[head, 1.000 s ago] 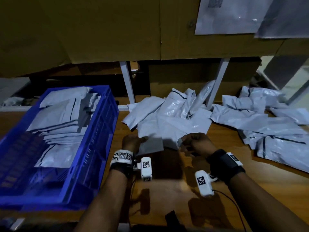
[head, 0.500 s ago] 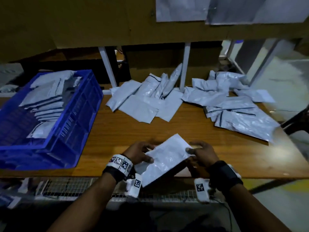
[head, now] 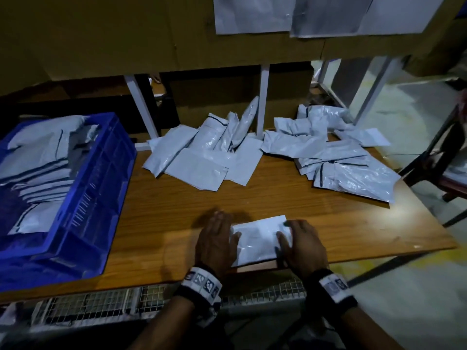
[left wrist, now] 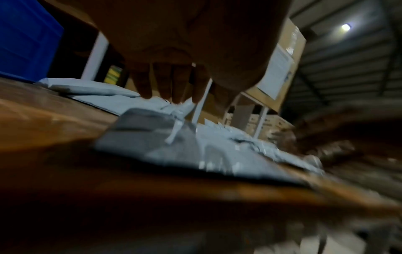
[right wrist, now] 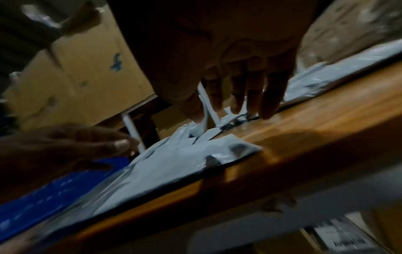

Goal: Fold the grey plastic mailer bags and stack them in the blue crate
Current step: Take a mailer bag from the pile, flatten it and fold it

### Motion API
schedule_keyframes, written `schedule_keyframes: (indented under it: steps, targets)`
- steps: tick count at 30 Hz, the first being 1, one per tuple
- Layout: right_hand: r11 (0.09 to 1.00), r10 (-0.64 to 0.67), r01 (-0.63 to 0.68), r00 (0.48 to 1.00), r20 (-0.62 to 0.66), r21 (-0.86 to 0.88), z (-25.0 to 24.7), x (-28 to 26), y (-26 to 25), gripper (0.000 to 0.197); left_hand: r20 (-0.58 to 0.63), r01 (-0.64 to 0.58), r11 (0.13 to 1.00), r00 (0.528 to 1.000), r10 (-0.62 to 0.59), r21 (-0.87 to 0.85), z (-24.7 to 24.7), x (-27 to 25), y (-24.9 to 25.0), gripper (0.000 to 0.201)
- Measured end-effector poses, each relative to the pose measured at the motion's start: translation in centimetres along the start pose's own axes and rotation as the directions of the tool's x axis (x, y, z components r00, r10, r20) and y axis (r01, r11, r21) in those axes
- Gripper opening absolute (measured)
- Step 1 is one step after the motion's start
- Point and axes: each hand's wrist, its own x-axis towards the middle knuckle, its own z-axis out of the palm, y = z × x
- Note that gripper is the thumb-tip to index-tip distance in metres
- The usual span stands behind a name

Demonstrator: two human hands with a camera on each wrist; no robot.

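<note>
**Two flat hands on one mailer at the near table edge**

Two hands lie palm-down on a single grey mailer bag (head: 260,238), which rests flat on the wooden table (head: 161,210) at 6 o'clock, close to the near edge. The left hand (head: 217,242) covers the bag's left end, fingers straight and close together, thumb reaching onto the plastic. The right hand (head: 302,245) covers the right end, fingers extended and slightly spread, tips down on the bag and table; the right wrist view shows those fingers (right wrist: 237,96) straight, not curled round anything.

At 9 o'clock stands the blue crate (head: 101,178), with folded grey bags (head: 40,157) stacked inside. At 12 o'clock a loose pile of unfolded mailers (head: 202,157) spreads over the table's far side, one leaning against a white upright post (head: 264,97). At 2 o'clock lies a second pile (head: 338,160), reaching the table's right edge. Brown cardboard boxes (head: 101,34) stand behind the table.
</note>
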Motion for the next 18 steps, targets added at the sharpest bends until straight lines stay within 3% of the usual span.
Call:
schedule_keyframes:
  steps: [2,5,8,18]
  targets:
    - [0.965,-0.247,0.250,0.968,0.038,-0.084,2.5,1.0,-1.3,0.040,0.086,-0.030,0.993,0.996,0.020,0.110,1.0,-0.6,1.1,0.060]
    - [0.916,-0.329,0.370,0.914,0.239,-0.153,6.4,1.9,-2.6,0.060,0.331,-0.039,0.967,0.942,-0.049,0.252,2.3,-0.4,0.9,0.074]
    - [0.906,-0.312,0.376,0.904,0.294,-0.195,8.0,1.5,-2.5,0.066,0.418,-0.064,0.949,0.906,-0.075,0.309,3.2,-0.4,0.3,0.078]
    - [0.918,-0.297,0.356,0.908,0.296,-0.173,8.3,1.5,-2.1,0.075,0.458,-0.055,0.953,0.884,-0.092,0.298,3.2,-0.1,0.4,0.082]
